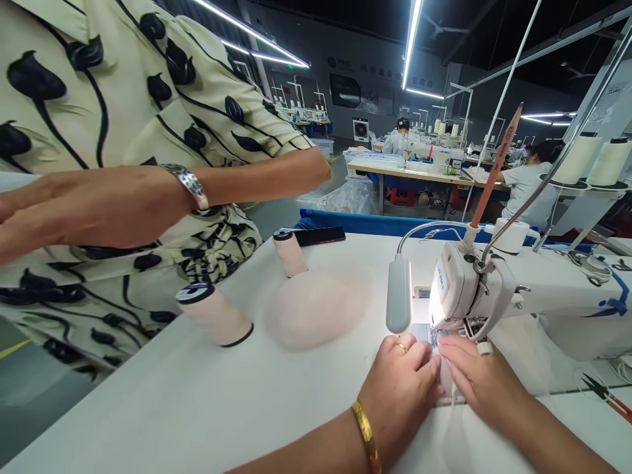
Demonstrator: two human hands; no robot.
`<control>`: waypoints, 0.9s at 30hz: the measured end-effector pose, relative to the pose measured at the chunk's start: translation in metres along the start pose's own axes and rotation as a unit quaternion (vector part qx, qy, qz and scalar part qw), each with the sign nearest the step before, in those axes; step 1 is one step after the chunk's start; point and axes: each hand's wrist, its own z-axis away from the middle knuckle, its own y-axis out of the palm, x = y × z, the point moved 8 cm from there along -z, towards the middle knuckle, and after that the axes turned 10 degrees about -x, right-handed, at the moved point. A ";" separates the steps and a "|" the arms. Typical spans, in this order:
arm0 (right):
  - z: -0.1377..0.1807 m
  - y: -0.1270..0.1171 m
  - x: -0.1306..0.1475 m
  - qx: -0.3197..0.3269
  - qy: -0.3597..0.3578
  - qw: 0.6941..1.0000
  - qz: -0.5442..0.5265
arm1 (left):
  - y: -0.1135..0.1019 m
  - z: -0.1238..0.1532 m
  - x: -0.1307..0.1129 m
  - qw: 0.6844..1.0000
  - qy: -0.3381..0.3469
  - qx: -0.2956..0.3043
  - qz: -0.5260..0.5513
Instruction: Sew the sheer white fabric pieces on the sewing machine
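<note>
My left hand point(402, 378), with a ring and a gold bangle, has its fingers curled closed on a thin pale fabric point(447, 382) just in front of the needle area. From the other side my right hand point(486, 375) pinches the same fabric, its fingertips close beside the presser foot. Most of the fabric between them is hidden by the fingers. Above both hands is the head of a white sewing machine point(451, 283). A small grey lamp point(399, 296) on a bent metal neck lights the spot from the left.
Two thread cones point(217, 316) point(290, 253), a sheer pale piece point(318, 309) and a black phone-like object point(320, 236) lie on the white table point(276, 408). Red-handled snips point(609, 398) lie right. A person in a patterned shirt point(148, 99) stands left, arm point(257, 178) extended. Others sit behind.
</note>
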 end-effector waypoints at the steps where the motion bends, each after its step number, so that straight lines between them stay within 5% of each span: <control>1: 0.000 0.001 -0.001 0.000 0.000 1.000 0.002 | 0.000 0.000 0.000 1.000 -0.001 0.004 -0.001; 8: 0.002 -0.003 0.002 -0.002 -0.014 1.000 -0.009 | 0.000 -0.003 0.003 0.999 -0.016 0.026 0.014; 16: 0.008 -0.018 0.027 0.058 -0.029 0.988 -0.137 | 0.002 -0.006 0.017 0.994 -0.015 0.059 0.087; 23: 0.001 -0.009 -0.015 0.021 0.189 0.949 -0.252 | 0.008 -0.018 0.031 0.986 -0.050 0.045 0.152; 27: -0.003 -0.010 -0.017 0.015 0.202 0.946 -0.254 | 0.009 -0.023 0.031 0.988 -0.044 0.005 0.146</control>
